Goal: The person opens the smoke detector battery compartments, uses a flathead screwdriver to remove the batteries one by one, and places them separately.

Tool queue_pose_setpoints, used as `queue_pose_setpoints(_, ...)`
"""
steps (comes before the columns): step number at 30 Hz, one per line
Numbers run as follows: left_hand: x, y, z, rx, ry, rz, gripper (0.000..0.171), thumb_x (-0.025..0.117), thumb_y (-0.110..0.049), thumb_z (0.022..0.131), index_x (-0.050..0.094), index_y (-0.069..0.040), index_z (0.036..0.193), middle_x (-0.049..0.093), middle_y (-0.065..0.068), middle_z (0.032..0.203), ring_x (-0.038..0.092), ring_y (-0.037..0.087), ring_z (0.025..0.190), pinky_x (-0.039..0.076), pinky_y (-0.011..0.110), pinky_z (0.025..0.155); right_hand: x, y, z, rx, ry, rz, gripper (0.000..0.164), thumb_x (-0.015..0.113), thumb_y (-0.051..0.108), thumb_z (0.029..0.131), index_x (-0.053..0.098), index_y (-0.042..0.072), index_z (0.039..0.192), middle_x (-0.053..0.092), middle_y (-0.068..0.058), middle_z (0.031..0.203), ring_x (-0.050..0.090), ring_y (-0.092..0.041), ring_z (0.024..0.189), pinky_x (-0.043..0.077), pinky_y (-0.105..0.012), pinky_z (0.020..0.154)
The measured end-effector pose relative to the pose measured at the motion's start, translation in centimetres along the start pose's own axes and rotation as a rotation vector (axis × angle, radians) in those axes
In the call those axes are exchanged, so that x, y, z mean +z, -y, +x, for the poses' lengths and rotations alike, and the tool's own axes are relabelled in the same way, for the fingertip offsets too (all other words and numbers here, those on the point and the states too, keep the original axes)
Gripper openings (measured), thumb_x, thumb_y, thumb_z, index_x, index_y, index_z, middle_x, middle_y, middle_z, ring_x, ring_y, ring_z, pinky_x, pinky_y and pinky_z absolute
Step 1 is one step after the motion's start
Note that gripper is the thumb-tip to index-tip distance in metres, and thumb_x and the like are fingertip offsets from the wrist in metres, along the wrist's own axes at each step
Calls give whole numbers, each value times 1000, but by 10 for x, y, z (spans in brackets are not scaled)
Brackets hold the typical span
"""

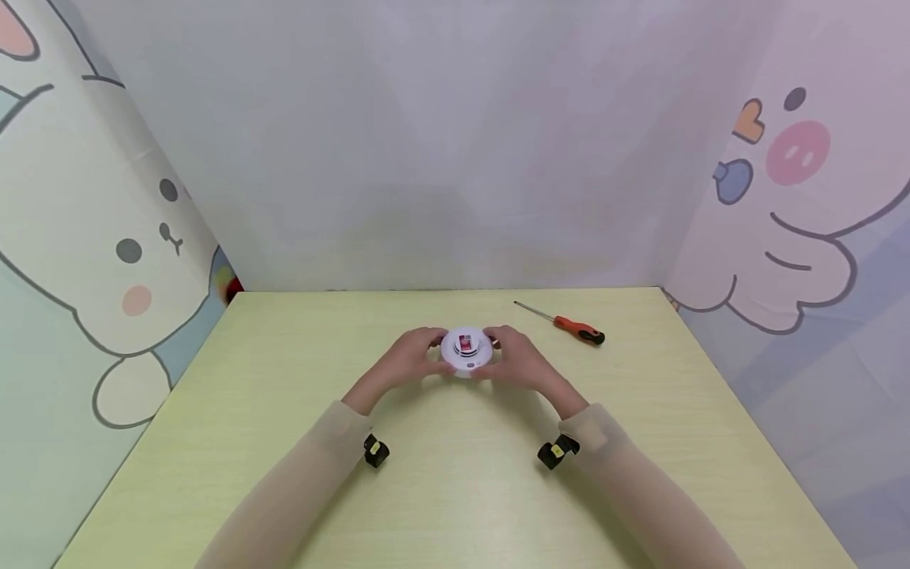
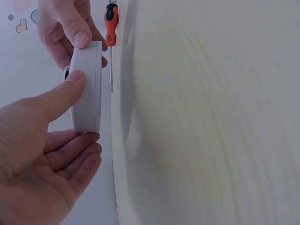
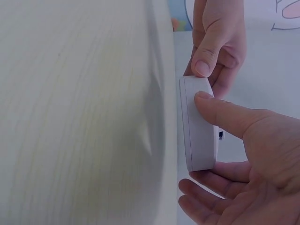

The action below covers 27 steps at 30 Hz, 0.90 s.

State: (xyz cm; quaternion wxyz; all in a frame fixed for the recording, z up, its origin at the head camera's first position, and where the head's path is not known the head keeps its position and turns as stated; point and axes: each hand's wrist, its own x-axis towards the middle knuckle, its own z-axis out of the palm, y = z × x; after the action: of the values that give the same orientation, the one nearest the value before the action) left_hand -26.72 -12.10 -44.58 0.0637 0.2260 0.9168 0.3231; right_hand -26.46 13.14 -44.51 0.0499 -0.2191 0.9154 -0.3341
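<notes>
A round white smoke detector [image 1: 466,352], with a red-and-white label on its raised centre, is held between both hands above the table. My left hand [image 1: 412,357] grips its left rim, thumb on the near side and fingers round the far side. On the opposite rim, my right hand [image 1: 520,359] grips it the same way. Both wrist views show the smoke detector [image 2: 89,93] edge-on, with a thin seam running round its side. The thumbs press its side wall, while fingertips touch the far edge. Its underside is hidden in the head view.
A screwdriver [image 1: 579,330] with an orange-and-black handle lies beyond the right hand, its shaft pointing to the back left. The pale wooden table [image 1: 284,442] ends at a white back wall [image 1: 426,158]. Cartoon-printed side panels [image 1: 817,237] stand left and right.
</notes>
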Motion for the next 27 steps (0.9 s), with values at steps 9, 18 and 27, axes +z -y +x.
queue_pose_setpoints(9, -3, 1, -17, -18, -7, -32, 66, 87, -29, 91, 60, -6, 147, 65, 12, 144, 62, 31, 133, 51, 47, 112, 9, 12, -9, 21, -15, 19, 81, 94, 31, 83, 57, -2, 147, 65, -14, 133, 62, -30, 119, 55, -48, 100)
queue_pose_setpoints(18, 1, -1, -28, -38, -20, -59, 65, 88, -27, 90, 62, -7, 145, 66, 11, 143, 62, 30, 133, 50, 49, 112, 16, 16, -17, 43, -15, 22, 81, 95, 28, 83, 56, -1, 148, 65, -14, 136, 62, -29, 121, 55, -47, 101)
queue_pose_setpoints(27, 6, 2, -37, -38, -34, -61, 61, 89, -27, 89, 64, -8, 142, 67, 9, 140, 63, 30, 131, 52, 48, 110, 21, 20, -19, 27, 1, 15, 81, 96, 27, 81, 57, -2, 146, 66, -14, 133, 63, -27, 117, 56, -46, 100)
